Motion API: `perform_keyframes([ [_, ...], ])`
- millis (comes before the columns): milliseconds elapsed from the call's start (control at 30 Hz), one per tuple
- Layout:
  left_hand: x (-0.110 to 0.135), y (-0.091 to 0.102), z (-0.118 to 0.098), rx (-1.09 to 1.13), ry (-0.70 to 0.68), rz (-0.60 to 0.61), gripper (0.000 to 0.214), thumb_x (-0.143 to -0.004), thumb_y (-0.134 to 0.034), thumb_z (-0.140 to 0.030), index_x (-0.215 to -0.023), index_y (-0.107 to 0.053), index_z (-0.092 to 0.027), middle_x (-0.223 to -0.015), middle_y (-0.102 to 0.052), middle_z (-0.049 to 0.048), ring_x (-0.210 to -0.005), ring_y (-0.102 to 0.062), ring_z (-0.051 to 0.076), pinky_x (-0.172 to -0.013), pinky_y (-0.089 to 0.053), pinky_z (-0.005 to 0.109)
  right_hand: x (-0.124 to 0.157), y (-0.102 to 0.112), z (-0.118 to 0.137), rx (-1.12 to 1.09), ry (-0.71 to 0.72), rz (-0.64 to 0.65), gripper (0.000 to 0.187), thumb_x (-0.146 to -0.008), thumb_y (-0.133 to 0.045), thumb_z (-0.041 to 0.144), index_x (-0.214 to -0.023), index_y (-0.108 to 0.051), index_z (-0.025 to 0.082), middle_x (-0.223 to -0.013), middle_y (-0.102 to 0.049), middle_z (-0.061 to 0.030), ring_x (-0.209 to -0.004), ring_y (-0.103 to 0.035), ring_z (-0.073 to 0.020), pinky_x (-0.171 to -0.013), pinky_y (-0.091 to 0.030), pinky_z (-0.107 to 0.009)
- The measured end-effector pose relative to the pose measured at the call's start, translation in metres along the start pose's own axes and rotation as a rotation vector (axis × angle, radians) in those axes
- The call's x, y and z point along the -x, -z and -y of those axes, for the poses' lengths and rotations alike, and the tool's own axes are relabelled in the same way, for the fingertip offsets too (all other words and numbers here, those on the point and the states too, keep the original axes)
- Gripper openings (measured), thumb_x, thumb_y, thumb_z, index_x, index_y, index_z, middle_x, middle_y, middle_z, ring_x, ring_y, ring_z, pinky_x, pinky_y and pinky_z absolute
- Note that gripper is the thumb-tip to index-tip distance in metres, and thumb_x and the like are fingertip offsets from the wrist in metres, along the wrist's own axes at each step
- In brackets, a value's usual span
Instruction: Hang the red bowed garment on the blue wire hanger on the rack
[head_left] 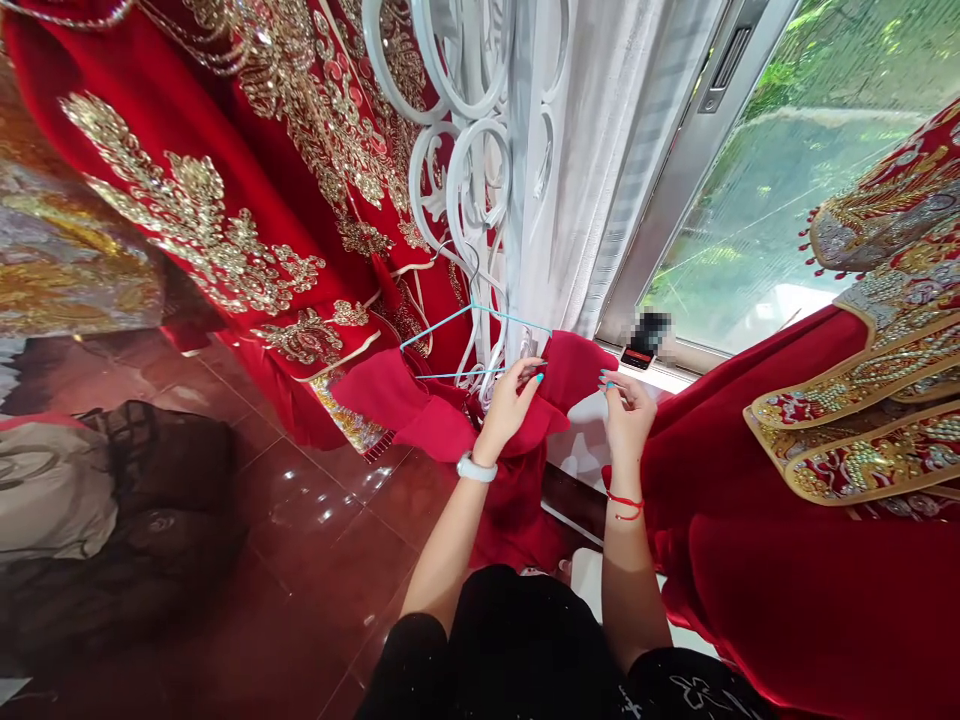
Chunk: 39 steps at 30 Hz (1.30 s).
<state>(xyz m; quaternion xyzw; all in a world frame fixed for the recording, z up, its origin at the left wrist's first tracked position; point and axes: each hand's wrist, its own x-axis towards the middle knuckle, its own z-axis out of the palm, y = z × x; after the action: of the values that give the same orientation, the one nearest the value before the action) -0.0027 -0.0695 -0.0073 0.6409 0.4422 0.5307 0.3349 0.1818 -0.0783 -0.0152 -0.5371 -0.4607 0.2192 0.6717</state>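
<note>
Left hand (512, 400) pinched on red cloth (420, 405) draped over blue hanger (469, 340), cloth at fingertips. Right hand (626, 410) curled shut, perhaps on thread, just beside cloth.

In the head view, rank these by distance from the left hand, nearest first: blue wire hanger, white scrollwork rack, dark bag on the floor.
1. Blue wire hanger: at the left hand's fingertips, just left of them.
2. White scrollwork rack: above, behind the hanger.
3. Dark bag: far left on the red tile floor.
</note>
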Motion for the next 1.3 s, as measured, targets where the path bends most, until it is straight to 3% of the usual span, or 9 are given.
perform_keyframes([
  [67, 0.019, 0.021, -0.014, -0.068, -0.006, -0.127, 0.022, -0.098, -0.051, -0.025, -0.115, -0.064, -0.022, -0.12, -0.071, 0.0095, -0.114, -0.068, 0.021, -0.1, -0.055, 0.035, -0.001, -0.005, 0.005, 0.02, 0.029, -0.013, 0.028, -0.082, -0.058, 0.031, -0.102, -0.073, 0.02, -0.098, -0.076, -0.0081, -0.087, -0.07, -0.0203, -0.079, -0.057, -0.035],
  [133, 0.033, 0.05, -0.024, -0.238, -0.014, -0.401, 0.024, -0.095, -0.052, -0.024, -0.116, -0.063, -0.022, -0.12, -0.069, 0.0094, -0.115, -0.066, 0.023, -0.103, -0.052, 0.04, -0.004, -0.017, 0.013, 0.08, 0.113, -0.014, 0.036, -0.083, -0.061, 0.033, -0.116, -0.07, 0.021, -0.107, -0.073, -0.0093, -0.096, -0.069, -0.0219, -0.085, -0.057, -0.038],
  [200, 0.039, 0.083, -0.028, -0.477, -0.014, -0.701, 0.035, -0.089, -0.062, -0.026, -0.123, -0.06, -0.022, -0.13, -0.064, 0.0112, -0.128, -0.057, 0.029, -0.115, -0.042, 0.05, -0.009, -0.033, 0.022, 0.18, 0.235, 0.018, 0.044, -0.083, -0.065, 0.033, -0.126, -0.067, 0.023, -0.122, -0.069, -0.0111, -0.112, -0.064, -0.0253, -0.099, -0.053, -0.044],
  [267, 0.036, 0.114, -0.025, -0.656, -0.016, -0.849, 0.056, -0.08, -0.074, -0.03, -0.132, -0.056, -0.021, -0.141, -0.058, 0.0132, -0.14, -0.046, 0.034, -0.124, -0.029, 0.057, -0.015, -0.053, 0.029, 0.301, 0.326, 0.09, 0.044, -0.082, -0.067, 0.032, -0.126, -0.068, 0.025, -0.133, -0.064, -0.0121, -0.124, -0.058, -0.029, -0.11, -0.045, -0.05],
  [467, 0.022, 0.159, -0.007, -0.74, 0.03, -0.658, 0.04, -0.088, -0.06, -0.022, -0.127, -0.066, -0.021, -0.133, -0.068, 0.0121, -0.13, -0.058, 0.031, -0.118, -0.038, 0.051, -0.029, -0.085, 0.031, 0.545, 0.341, 0.237, 0.033, -0.085, -0.053, 0.015, -0.112, -0.072, 0.021, -0.118, -0.069, -0.0141, -0.117, -0.057, -0.032, -0.107, -0.044, -0.05],
  [700, 0.025, 0.16, -0.015, -0.897, 0.079, -0.624, 0.044, -0.086, -0.067, -0.03, -0.128, -0.067, -0.017, -0.132, -0.07, 0.0157, -0.125, -0.062, 0.033, -0.111, -0.044, 0.047, -0.033, -0.069, 0.046, 0.783, 0.376, 0.402, 0.037, -0.087, -0.045, 0.007, -0.115, -0.065, 0.02, -0.114, -0.071, -0.0135, -0.103, -0.062, -0.0304, -0.086, -0.047, -0.04],
  [933, 0.015, 0.156, -0.022, -1.046, 0.175, -0.559, 0.042, -0.088, -0.057, -0.021, -0.128, -0.066, -0.014, -0.126, -0.072, 0.021, -0.121, -0.064, 0.037, -0.108, -0.041, 0.051, -0.028, -0.081, 0.061, 0.969, 0.268, 0.329, 0.029, -0.094, -0.045, 0.01, -0.115, -0.064, 0.018, -0.106, -0.071, -0.0169, -0.097, -0.063, -0.0305, -0.08, -0.043, -0.037],
  [1100, 0.008, 0.168, -0.03, -1.164, 0.233, -0.429, 0.035, -0.093, -0.048, -0.024, -0.118, -0.069, -0.013, -0.099, -0.074, 0.0212, -0.105, -0.068, 0.039, -0.101, -0.042, 0.053, -0.044, -0.083, 0.066, 1.02, 0.231, 0.366, 0.033, -0.096, -0.041, 0.007, -0.115, -0.066, 0.019, -0.093, -0.072, -0.0156, -0.084, -0.066, -0.027, -0.075, -0.041, -0.034],
  [1300, 0.014, 0.207, -0.018, -0.868, 0.205, -0.638, 0.025, -0.086, -0.054, -0.02, -0.103, -0.071, -0.018, -0.085, -0.07, 0.0102, -0.089, -0.068, 0.03, -0.092, -0.049, 0.043, -0.092, -0.063, 0.048, 0.731, 0.242, 0.376, 0.032, -0.083, -0.049, 0.005, -0.096, -0.073, 0.022, -0.087, -0.075, -0.0096, -0.084, -0.067, -0.0262, -0.08, -0.045, -0.035],
])
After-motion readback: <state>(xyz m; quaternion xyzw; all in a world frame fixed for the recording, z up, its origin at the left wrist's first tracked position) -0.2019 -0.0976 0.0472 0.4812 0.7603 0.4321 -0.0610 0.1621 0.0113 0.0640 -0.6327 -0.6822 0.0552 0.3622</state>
